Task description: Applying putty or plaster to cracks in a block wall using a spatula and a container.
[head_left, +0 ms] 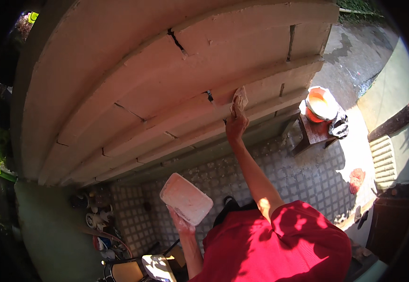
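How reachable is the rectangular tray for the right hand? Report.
Likely yes: the left hand holds the tray and nothing shows between, though the right hand grips a crumpled sheet.

Head view: left fisheye of pair worn on head, looking steeply down, slightly forward; red shirt (pixel 279 244) close at lower edge, left hand (pixel 182 223) and right hand (pixel 236 126) somewhat farther off, ridged surface (pixel 190 75) spanning upper part, tiled floor (pixel 303 176) farthest below; straight edges bow toward rim
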The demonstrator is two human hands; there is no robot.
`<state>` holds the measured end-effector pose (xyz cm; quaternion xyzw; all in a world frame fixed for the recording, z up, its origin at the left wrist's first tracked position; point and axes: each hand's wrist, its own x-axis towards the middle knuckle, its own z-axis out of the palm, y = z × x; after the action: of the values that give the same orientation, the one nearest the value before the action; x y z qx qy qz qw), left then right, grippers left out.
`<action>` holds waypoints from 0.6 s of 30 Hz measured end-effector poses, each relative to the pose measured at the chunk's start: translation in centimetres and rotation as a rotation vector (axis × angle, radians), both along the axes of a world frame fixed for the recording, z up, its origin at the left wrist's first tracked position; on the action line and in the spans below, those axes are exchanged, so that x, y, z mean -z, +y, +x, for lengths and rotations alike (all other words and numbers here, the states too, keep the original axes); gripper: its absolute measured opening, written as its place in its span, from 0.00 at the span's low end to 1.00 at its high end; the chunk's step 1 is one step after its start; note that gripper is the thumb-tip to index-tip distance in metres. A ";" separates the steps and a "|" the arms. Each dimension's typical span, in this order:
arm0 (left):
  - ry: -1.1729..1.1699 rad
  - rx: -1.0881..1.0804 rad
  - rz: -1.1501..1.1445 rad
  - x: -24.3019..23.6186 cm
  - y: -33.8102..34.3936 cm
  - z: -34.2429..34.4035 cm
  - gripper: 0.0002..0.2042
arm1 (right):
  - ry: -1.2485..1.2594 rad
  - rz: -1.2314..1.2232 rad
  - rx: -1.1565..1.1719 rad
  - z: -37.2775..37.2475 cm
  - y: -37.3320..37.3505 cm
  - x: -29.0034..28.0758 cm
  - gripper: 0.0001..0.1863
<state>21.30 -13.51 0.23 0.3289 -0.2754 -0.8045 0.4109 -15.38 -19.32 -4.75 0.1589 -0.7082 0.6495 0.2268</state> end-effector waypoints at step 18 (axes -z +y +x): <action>0.127 0.064 0.040 -0.3 -1.8 -0.8 0.31 | -0.018 -0.078 -0.061 1.9 -0.9 0.2 0.24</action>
<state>20.46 -15.35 0.53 0.2762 -0.2429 -0.8419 0.3948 -13.46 -20.17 -4.95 0.1656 -0.6793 0.6845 0.2065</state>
